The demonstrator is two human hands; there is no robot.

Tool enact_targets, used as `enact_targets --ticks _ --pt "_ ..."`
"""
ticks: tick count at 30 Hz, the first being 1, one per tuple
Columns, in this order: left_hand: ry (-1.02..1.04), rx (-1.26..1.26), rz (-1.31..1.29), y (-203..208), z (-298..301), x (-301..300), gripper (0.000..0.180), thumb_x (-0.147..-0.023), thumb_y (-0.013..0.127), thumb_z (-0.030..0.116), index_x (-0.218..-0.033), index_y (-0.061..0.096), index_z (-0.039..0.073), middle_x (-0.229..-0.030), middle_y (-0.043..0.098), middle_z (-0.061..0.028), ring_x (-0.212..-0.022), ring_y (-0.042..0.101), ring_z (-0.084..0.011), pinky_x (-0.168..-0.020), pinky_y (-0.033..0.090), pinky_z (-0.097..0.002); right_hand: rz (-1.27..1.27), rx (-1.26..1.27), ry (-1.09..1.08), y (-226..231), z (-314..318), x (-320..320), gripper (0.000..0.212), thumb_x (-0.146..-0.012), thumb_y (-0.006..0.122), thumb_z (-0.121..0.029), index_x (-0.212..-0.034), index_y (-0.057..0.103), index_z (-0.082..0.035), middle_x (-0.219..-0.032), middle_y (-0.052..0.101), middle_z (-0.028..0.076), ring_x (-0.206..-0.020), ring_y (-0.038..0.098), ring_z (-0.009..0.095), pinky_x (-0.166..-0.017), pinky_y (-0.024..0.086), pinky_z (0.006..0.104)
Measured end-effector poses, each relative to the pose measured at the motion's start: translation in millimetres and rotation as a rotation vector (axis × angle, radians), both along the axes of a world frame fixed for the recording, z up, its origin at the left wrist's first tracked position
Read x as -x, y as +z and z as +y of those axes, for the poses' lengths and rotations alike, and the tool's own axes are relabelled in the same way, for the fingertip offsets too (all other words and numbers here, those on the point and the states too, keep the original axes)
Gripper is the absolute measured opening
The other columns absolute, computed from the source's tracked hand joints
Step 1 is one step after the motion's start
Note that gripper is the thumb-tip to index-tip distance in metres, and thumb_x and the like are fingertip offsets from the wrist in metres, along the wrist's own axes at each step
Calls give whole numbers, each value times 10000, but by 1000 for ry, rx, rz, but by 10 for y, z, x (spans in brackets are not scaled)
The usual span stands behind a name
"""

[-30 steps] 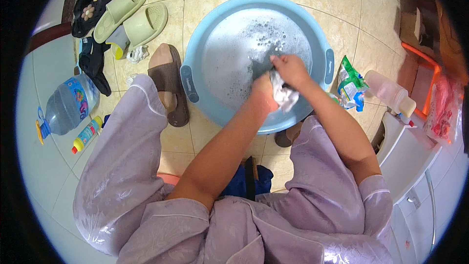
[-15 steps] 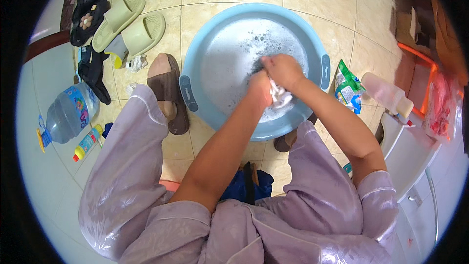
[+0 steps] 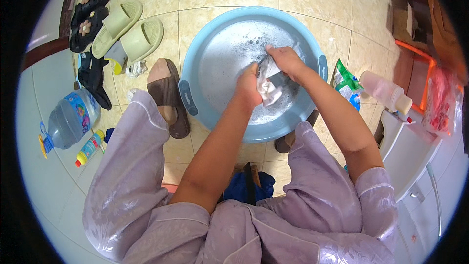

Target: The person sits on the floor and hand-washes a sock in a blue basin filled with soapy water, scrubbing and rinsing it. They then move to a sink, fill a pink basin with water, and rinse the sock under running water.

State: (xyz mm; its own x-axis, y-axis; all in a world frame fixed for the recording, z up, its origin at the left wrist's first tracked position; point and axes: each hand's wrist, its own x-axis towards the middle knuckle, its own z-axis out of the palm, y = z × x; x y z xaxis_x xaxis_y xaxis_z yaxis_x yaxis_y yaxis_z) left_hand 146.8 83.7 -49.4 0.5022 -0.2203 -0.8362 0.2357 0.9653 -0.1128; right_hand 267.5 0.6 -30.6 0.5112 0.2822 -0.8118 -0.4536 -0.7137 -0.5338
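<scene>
A light-blue plastic basin (image 3: pixel 199 112) of soapy water (image 3: pixel 220 58) stands on the floor between my feet. Over the water, right of the basin's middle, a wet white cloth (image 3: pixel 267 84) stretches between my two hands. My left hand (image 3: pixel 249 85) is closed on its left side, thumb on top. On its upper right part, my right hand (image 3: pixel 286 61) grips the cloth with the thumb pointing to the far left. Its lower end hangs crumpled near the foam. The fingers beneath the cloth are partly hidden.
Green slippers (image 3: pixel 141 39) and black shoes (image 3: pixel 90 29) lie at the far left. Nearer are a big water bottle (image 3: pixel 73 117) and a yellow bottle (image 3: pixel 90 147). Right of the basin are a green-and-blue packet (image 3: pixel 348 85), a clear pinkish bottle (image 3: pixel 383 90) and an orange-rimmed crate (image 3: pixel 415 51).
My hands have moved apart. The cloth, bunched between them before, is now spread out more. My left hand has shifted slightly left and my right hand slightly right.
</scene>
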Motion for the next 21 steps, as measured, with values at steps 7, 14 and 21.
enact_targets --ticks 7,14,21 --pt "119 -105 -64 -142 -14 32 283 -911 408 170 -1091 511 -24 -1017 575 -172 -898 591 -291 -786 498 -451 220 -119 -163 84 -13 -3 289 -832 553 -346 -833 573 -57 -594 461 6 -452 350 101 -390 261 257" --pt "118 -61 -40 -351 -18 34 318 -913 436 223 -1134 488 0 -1041 569 -162 -975 571 -269 -843 477 -433 -142 -9 272 -146 101 101 443 -779 566 -418 -914 648 -4 -999 601 244 -929 586 364 -839 446 402" --pt "-91 -66 -30 310 68 -115 291 -899 452 257 -1072 517 32 -1004 585 -147 -872 604 -265 -727 511 -430 -368 190 792 424 406 165 350 -818 457 -410 -904 661 -138 -938 624 178 -860 604 353 -769 477 440"
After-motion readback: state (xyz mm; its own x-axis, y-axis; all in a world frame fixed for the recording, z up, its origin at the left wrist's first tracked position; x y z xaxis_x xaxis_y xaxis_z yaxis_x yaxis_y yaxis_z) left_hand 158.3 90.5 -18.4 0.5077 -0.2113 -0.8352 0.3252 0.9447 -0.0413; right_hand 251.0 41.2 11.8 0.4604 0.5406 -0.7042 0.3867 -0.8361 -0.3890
